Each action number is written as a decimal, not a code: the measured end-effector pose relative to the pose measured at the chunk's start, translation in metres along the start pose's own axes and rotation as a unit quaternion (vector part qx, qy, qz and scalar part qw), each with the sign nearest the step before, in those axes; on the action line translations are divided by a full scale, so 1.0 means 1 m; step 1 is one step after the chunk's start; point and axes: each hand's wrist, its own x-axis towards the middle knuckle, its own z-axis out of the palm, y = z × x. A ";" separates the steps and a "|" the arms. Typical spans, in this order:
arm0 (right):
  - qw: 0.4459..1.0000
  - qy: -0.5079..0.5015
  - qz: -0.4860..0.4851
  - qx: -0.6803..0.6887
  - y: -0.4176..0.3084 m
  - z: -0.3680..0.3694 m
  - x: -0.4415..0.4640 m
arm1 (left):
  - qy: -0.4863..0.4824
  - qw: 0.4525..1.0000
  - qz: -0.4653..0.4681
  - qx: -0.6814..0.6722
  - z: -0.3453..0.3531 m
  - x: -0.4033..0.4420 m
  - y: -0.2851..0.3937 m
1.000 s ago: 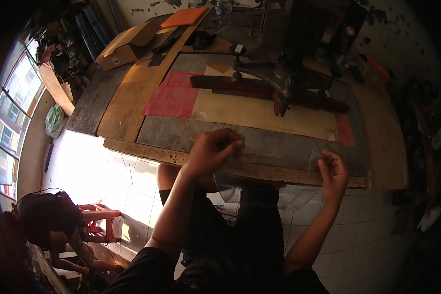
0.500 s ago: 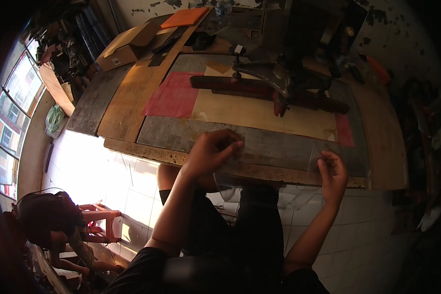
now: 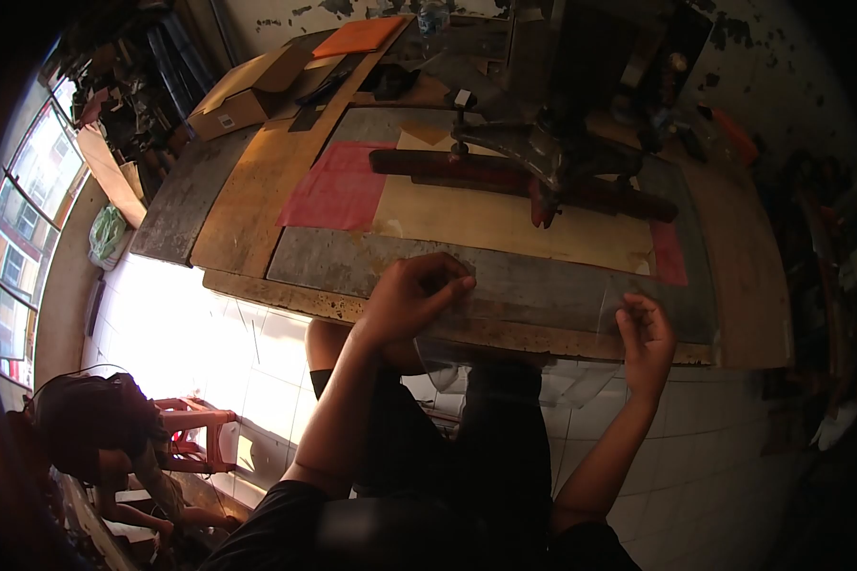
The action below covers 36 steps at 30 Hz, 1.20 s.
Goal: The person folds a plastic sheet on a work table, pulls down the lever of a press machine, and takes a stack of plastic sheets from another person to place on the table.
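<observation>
A clear plastic sheet (image 3: 581, 381) spans the space between my hands at the table's front edge, its lower part hanging over my lap. My left hand (image 3: 411, 297) pinches its left side, with thumb and fingertips together. At the opposite side, my right hand (image 3: 647, 341) holds the sheet with thumb and curled fingers. Most of the sheet is so transparent that its outline is hard to trace. Beyond my hands lies a grey metal plate (image 3: 328, 262) carrying a yellowish sheet (image 3: 514, 221) and a red piece (image 3: 333, 186).
Above the plate stands a dark press-like machine with a long bar (image 3: 467, 173). A cardboard box (image 3: 248, 90) and an orange folder (image 3: 360, 36) sit at the back left. At lower left, a person (image 3: 95, 428) bends beside a red stool (image 3: 200, 433).
Almost nothing differs; both hands keep their hold on the clear sheet in nearly the same place.
</observation>
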 end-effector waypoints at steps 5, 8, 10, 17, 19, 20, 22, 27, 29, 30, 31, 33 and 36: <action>1.000 0.002 0.003 -0.003 0.000 0.000 0.000 | -0.001 1.000 -0.003 -0.022 0.001 0.000 -0.001; 1.000 0.001 0.002 -0.009 0.000 0.000 0.000 | 0.001 1.000 0.000 -0.030 0.002 0.000 0.000; 1.000 0.002 0.003 -0.007 0.001 0.000 0.000 | 0.000 1.000 -0.001 -0.027 0.001 -0.001 0.001; 1.000 0.003 -0.004 -0.002 0.002 0.000 0.000 | 0.002 1.000 0.003 -0.030 0.001 -0.001 0.001; 1.000 0.002 0.002 0.002 0.001 0.001 0.000 | 0.006 0.999 0.013 -0.031 0.002 0.000 -0.004; 1.000 0.002 0.008 0.006 0.000 0.001 0.000 | 0.010 0.999 0.022 -0.032 0.002 0.000 -0.005; 1.000 0.003 0.008 0.000 -0.001 0.001 0.000 | 0.004 0.999 0.013 -0.033 0.001 -0.001 -0.002; 1.000 0.005 -0.001 -0.006 0.002 0.001 0.000 | 0.000 1.000 -0.005 -0.015 0.000 -0.001 0.001; 1.000 0.004 0.001 -0.011 0.001 0.001 0.000 | 0.001 1.000 -0.003 -0.024 0.000 -0.001 0.002; 1.000 0.004 0.002 -0.011 0.002 0.000 0.000 | 0.001 1.000 -0.003 -0.024 0.000 -0.001 0.001; 1.000 0.004 0.000 -0.013 0.002 0.000 0.000 | 0.002 1.000 -0.002 -0.029 0.001 -0.001 0.001; 1.000 0.003 -0.001 -0.014 0.002 0.000 0.000 | 0.004 0.999 -0.001 -0.033 0.001 -0.001 0.000; 1.000 0.005 0.001 -0.006 0.000 0.002 0.000 | 0.005 1.000 -0.002 -0.016 0.000 -0.001 0.000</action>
